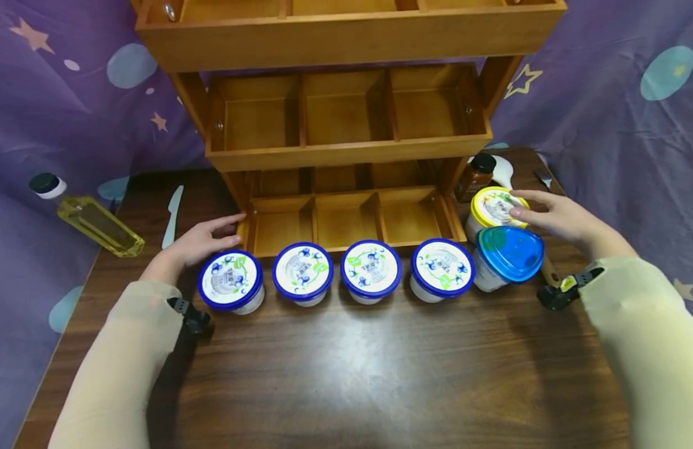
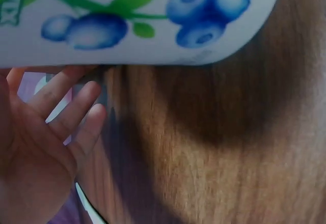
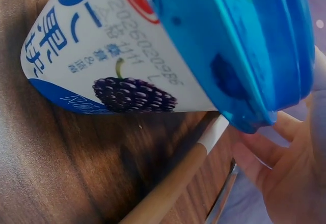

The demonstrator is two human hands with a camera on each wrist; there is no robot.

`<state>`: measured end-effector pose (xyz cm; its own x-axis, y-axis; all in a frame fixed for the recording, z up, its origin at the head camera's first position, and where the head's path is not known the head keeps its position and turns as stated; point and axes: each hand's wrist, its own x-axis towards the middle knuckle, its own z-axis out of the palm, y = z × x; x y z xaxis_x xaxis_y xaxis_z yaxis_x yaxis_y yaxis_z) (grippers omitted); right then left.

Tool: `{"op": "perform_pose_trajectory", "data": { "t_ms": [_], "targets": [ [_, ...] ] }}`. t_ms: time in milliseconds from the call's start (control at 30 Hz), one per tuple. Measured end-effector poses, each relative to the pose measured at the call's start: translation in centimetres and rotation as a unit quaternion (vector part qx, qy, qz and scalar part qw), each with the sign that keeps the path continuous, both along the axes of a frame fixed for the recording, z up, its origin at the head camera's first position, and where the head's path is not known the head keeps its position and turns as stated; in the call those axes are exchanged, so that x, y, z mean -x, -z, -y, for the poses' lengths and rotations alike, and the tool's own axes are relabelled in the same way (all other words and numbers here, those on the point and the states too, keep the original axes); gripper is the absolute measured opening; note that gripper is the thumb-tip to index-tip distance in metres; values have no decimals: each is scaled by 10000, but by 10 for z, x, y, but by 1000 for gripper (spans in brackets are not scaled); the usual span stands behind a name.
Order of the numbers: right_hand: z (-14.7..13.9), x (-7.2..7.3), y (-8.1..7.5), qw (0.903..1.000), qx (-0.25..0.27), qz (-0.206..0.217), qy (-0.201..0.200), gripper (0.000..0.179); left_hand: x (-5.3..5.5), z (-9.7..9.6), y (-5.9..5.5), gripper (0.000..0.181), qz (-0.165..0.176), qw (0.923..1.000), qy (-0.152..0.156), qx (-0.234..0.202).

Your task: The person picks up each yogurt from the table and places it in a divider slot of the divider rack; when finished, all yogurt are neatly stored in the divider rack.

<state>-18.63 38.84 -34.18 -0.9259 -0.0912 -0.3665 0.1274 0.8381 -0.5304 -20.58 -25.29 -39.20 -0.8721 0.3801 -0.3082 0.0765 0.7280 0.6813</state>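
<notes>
In the head view my left hand (image 1: 197,245) is beside the leftmost blue-rimmed yogurt cup (image 1: 231,279), its fingertips at the lower left side of the wooden shelf rack (image 1: 352,153). The left wrist view shows its fingers loosely extended behind the cup, holding nothing. My right hand (image 1: 562,217) reaches over the yellow-lidded cup (image 1: 498,206), thumb and finger at its lid edge. A cup with a blue lid (image 1: 510,252) stands just in front of that hand. Three more blue-rimmed cups, including the middle-right one (image 1: 371,271), line up before the rack.
At the far left are an oil bottle (image 1: 101,224) and a pale knife (image 1: 172,215). Behind the yellow lid stand a dark-capped jar (image 1: 476,174) and a white utensil (image 1: 502,171). A fork (image 1: 544,179) lies at the right edge. A wooden handle (image 3: 168,188) lies beside the blue-lidded cup.
</notes>
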Motion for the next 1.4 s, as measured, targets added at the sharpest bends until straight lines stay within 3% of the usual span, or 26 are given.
{"op": "perform_pose_trajectory", "data": {
  "t_ms": [233, 633, 1033, 1400],
  "targets": [
    [5, 4, -1, 9994, -237, 61, -231, 79, -1, -1, 2, 72, 236, 9996, -137, 41],
    [14, 13, 0, 9986, -347, 38, -409, 77, -3, 0, 7, 76, 353, 9990, -178, 193],
    [16, 22, 5, 9994, -267, -2, -232, 81, -1, 0, 9, 77, 371, 9986, -240, 280],
    [18, 24, 0, 9992, 13, 280, -280, 85, 1, 0, 9, 76, 344, 9989, -169, 272]
  ]
}}
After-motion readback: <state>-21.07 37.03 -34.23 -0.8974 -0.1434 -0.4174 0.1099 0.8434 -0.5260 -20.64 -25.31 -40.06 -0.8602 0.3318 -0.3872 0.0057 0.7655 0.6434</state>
